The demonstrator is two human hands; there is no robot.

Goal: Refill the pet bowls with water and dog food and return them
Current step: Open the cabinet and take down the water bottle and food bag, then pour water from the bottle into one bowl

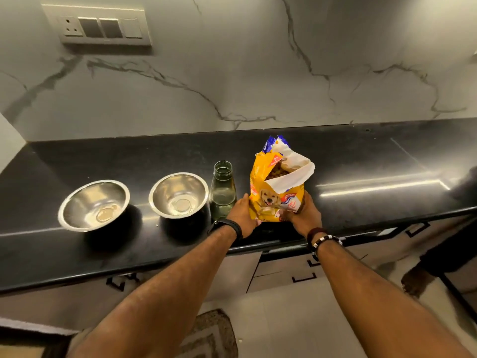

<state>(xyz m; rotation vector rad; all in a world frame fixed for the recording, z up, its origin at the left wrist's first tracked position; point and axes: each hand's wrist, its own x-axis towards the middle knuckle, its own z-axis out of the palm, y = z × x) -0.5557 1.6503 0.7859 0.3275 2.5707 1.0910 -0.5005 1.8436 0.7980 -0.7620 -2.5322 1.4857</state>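
Observation:
Two steel bowls stand on the black counter (pixel 361 161): the left bowl (pixel 77 202) holds a little residue at its bottom, and the right bowl (pixel 165 192) looks empty. A clear glass bottle (pixel 222 195) without a cap, partly filled with water, stands right of them. An upright yellow dog food bag (pixel 268 192) with a torn-open top shows kibble inside. My left hand (pixel 242 214) grips the bag's lower left side. My right hand (pixel 305 214) grips its lower right side.
A marble wall with a switch and socket panel (pixel 98 25) rises behind the counter. Cabinet drawers (pixel 284 272) with black handles sit below the counter's front edge. A mat (pixel 209 334) lies on the floor by my feet. A dark object (pixel 464 184) sits at the counter's right end.

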